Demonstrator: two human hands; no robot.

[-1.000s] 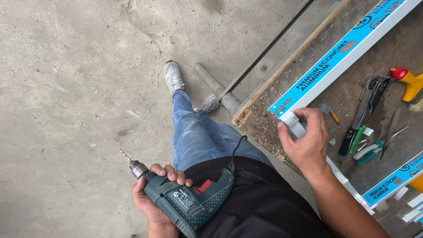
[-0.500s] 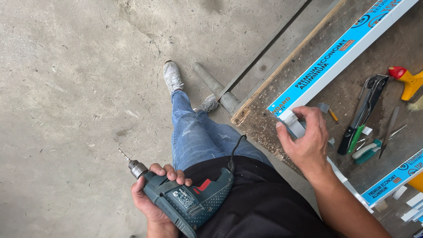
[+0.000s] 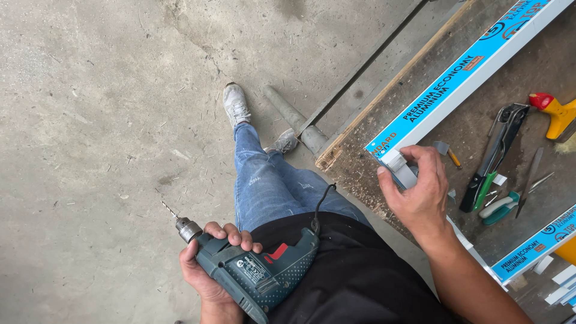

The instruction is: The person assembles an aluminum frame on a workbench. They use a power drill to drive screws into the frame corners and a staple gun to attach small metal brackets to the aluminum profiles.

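Note:
My left hand (image 3: 207,264) grips a dark green corded electric drill (image 3: 258,273) at my hip, its thin bit (image 3: 170,210) pointing up-left over the concrete floor. My right hand (image 3: 417,195) rests on the corner of a white aluminium frame, where the long profile wrapped in blue film (image 3: 462,75) meets a second white bar (image 3: 468,243). Its fingers curl over a small white corner piece (image 3: 401,168) at the joint.
The frame lies on a dusty wooden workbench (image 3: 360,144). On the bench lie a black tool with a green handle (image 3: 492,159), a teal-handled tool (image 3: 498,209), a thin file (image 3: 529,180) and a red and yellow tool (image 3: 555,111). A grey pipe (image 3: 294,120) lies by my foot.
My right hand has shifted slightly on the frame corner, fingers curling further over the white piece. The drill in my left hand has barely moved.

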